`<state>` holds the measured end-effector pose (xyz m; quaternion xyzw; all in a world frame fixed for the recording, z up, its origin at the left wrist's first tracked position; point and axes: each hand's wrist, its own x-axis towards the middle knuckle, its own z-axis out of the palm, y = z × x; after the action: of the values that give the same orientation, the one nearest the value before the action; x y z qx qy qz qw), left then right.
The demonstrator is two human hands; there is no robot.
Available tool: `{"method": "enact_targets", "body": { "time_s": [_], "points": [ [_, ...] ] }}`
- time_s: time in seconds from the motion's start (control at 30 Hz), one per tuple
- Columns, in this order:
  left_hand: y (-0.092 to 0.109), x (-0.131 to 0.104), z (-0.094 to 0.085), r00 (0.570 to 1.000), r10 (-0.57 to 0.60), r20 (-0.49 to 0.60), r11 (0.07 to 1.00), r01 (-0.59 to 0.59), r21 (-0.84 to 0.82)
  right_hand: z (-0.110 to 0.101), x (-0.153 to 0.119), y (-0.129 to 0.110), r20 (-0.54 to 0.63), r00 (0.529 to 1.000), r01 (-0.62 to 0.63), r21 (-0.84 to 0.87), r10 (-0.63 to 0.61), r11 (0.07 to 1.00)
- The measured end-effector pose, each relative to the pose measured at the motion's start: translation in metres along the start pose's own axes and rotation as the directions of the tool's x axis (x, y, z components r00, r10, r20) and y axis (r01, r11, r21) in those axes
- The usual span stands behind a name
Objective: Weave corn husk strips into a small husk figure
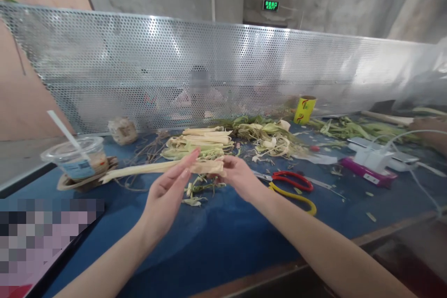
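Around mid-frame, we pinch a pale husk strip [139,169] by its right end with our right hand [240,178], while the straight fingers of our left hand [166,192] hold it further left, apparently to steady it above the blue desk [216,242].

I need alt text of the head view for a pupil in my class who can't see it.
A person's left hand and right hand hold a pale plant strip above a blue table. Similar strips are piled behind; scissors lie at right, a lidded cup with a straw at left.
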<state>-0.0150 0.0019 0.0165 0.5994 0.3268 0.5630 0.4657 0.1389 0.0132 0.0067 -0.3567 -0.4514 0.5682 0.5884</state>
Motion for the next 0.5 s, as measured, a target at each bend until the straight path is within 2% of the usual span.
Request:
{"method": "enact_targets", "body": {
  "time_s": [0.1, 0.17, 0.33, 0.5],
  "points": [
    [-0.001, -0.002, 0.001, 0.992, 0.035, 0.121, 0.999, -0.033, -0.015, 0.012, -0.007, 0.008, 0.124, 0.987, -0.115, 0.113, 0.101, 0.987],
    [-0.004, -0.003, 0.001, 0.988, 0.037, 0.152, 0.999, -0.036, -0.010, 0.018, -0.011, 0.008, 0.177, 0.980, -0.128, 0.181, 0.096, 0.975],
    [-0.011, -0.004, 0.002, 0.984, 0.095, 0.148, 0.993, -0.104, 0.058, 0.022, -0.014, 0.004, 0.077, 0.997, 0.001, 0.292, -0.025, 0.956],
    [-0.014, -0.003, 0.003, 0.978, 0.173, 0.118, 0.973, -0.188, 0.132, 0.025, -0.016, 0.008, 0.058, 0.997, 0.018, 0.360, -0.042, 0.933]
  ]
}}
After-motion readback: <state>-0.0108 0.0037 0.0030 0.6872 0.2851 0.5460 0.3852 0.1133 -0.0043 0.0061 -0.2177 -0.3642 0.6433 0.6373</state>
